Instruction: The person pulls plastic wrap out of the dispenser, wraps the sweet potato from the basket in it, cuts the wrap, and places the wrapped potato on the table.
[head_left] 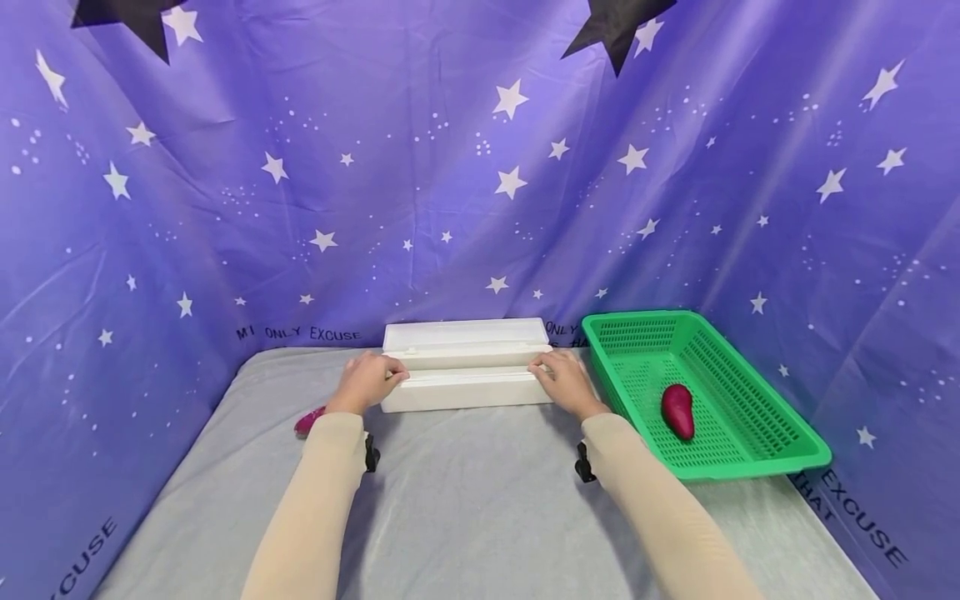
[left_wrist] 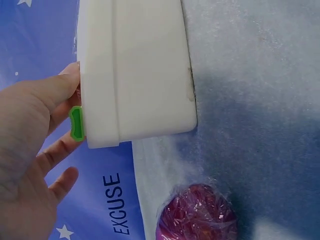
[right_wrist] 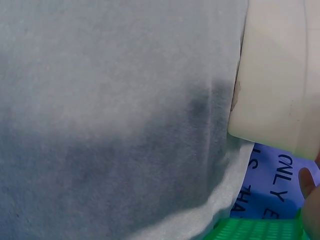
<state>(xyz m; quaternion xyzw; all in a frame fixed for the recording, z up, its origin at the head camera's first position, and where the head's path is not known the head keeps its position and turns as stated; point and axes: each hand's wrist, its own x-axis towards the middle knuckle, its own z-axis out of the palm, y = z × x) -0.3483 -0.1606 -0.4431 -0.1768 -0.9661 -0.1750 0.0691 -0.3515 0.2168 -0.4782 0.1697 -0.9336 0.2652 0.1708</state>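
Note:
A long white cling film dispenser box [head_left: 468,393] lies at the back of the table, its lid [head_left: 465,333] raised. At its left end, my left hand [head_left: 367,379] pinches cling film between thumb and forefinger at the top front edge, the other fingers spread in the left wrist view. A small green piece [left_wrist: 76,123] sits on the box rim beside those fingers. At the right end, my right hand [head_left: 566,379] pinches at the same edge; in the right wrist view only part of a finger [right_wrist: 306,182] shows. The film itself is barely visible.
A green plastic basket [head_left: 757,383] stands at the right, holding a magenta sweet-potato-shaped item [head_left: 678,412]. Another magenta item [left_wrist: 197,212], wrapped in clear film, lies left of the box, partly behind the left forearm in the head view. A purple star-printed curtain [head_left: 450,167] encloses the table.

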